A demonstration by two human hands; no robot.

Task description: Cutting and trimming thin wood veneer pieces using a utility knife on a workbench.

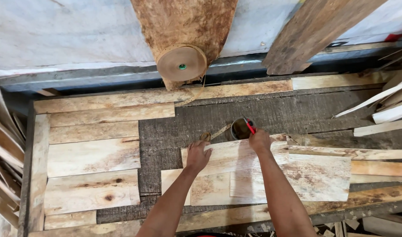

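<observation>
a: veneer, mostly. thin pale sheets laid flat across a dark work table (pixel 262 114). which one are the hands on?

b: the long veneer strip (pixel 236 154) in the middle, lying on top of a few overlapping sheets. its long axis runs left to right, tilted a little, with the right end farther from the person.

a: and the left hand (pixel 197 156)?

b: pressed flat on the strip's left end, fingers spread, palm down. it pins the strip and grips nothing.

a: right hand (pixel 259 140)?

b: closed around a red-handled tool (pixel 249 125), pinched between the fingers. i cannot tell whether it is a brush or a blade. the hand sits at the strip's far edge, towards its right half.

a: what is near that tool?

b: a small round tin (pixel 240 128) with dark contents, just beyond the strip's far edge. the tool's tip stands over its rim or touches it; the right hand is by far the nearer one to the tin.

a: anything else?

b: a roll of brown paper tape (pixel 181 63) hangs at the wall above, and a loose tape tail (pixel 218 131) lies just left of the tin. more pale sheets (pixel 93 156) lie to the left, well apart from both hands.
</observation>
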